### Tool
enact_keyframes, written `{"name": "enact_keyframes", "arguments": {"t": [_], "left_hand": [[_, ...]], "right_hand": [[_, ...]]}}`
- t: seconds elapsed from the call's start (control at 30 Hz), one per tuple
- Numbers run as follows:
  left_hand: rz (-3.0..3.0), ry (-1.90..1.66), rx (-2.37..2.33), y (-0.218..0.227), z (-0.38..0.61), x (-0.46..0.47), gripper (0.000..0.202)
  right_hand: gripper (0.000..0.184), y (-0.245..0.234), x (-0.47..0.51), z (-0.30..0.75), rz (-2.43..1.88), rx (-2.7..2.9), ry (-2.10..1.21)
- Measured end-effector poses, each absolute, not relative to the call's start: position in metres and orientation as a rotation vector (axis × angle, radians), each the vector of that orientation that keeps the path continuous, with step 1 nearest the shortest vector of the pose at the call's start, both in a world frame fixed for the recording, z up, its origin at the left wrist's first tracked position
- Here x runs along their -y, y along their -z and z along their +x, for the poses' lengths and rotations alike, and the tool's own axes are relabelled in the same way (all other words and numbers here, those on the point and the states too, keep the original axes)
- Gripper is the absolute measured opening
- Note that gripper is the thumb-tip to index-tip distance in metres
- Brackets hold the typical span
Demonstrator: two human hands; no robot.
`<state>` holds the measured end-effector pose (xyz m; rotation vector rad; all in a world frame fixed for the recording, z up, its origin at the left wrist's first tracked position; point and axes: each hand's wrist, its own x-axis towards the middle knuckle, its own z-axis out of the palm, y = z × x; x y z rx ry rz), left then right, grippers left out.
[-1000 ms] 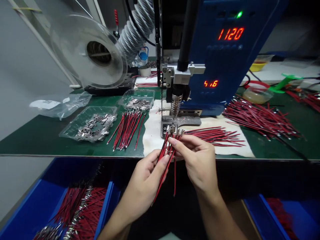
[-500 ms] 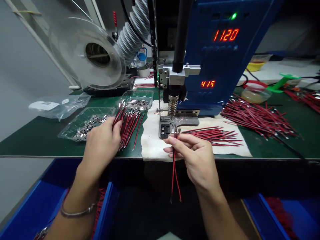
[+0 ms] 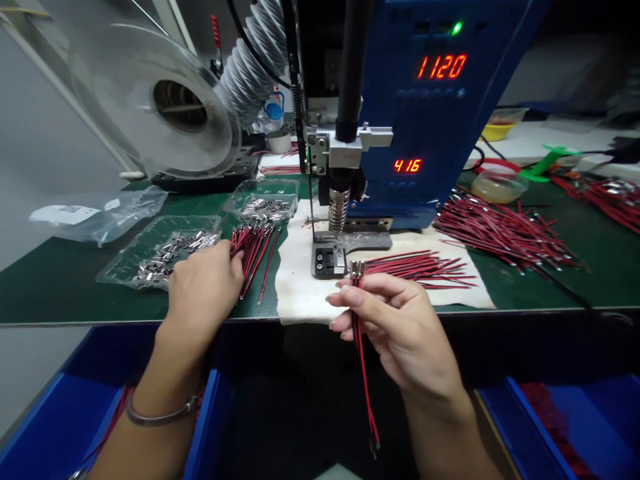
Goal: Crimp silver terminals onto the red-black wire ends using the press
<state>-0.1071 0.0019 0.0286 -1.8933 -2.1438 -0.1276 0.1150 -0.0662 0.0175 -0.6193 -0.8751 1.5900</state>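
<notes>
My right hand [image 3: 400,320] is closed in front of the machine's crimping head, pinching a few red and black wires [image 3: 364,373] upright. Their metal-tipped ends [image 3: 357,268] stick up above the fingertips and their tails hang below the table edge. My left hand [image 3: 205,283] lies at the left side of a bundle of red and black wires [image 3: 257,257] with metal ends. Its fingers curl in around the wires nearest it, with the fingertips partly hidden. The crimping machine [image 3: 420,127] shows lit red digits, and its press foot sits over a small metal die [image 3: 327,261].
Clear trays of small metal terminals [image 3: 175,257] [image 3: 265,207] stand by my left hand. Red and black wires [image 3: 420,269] lie on a white cloth [image 3: 300,293], with a larger heap [image 3: 500,230] further right. A clear reel [image 3: 125,100] stands back left. Blue bins [image 3: 65,427] [image 3: 595,427] sit below.
My left hand has lowered the wires it held raised onto the bundle. My right hand has moved slightly down and right with its wires. The lower display went from 415 to 416.
</notes>
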Motion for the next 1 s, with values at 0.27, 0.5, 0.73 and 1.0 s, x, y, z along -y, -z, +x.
{"name": "enact_keyframes", "arguments": {"t": [0.27,0.5,0.73,1.0], "left_hand": [[-1.823,0.252,2.056,-0.032,-0.103,0.013,0.047],[-2.446,1.44,1.84,-0.035,-0.062,0.067,0.02],[-2.922,1.849,1.803,-0.024,-0.017,0.102,0.022],[-2.813,2.082,1.826,-0.023,-0.015,0.108,0.018]], "right_hand": [[0.006,-0.02,0.072,0.115,-0.62,0.944,-1.608],[0.009,-0.024,0.078,0.111,-0.623,0.994,-1.426],[0.01,-0.024,0.083,0.111,-0.721,0.923,-1.568],[0.014,-0.023,0.086,0.112,-0.718,0.927,-1.598]]}}
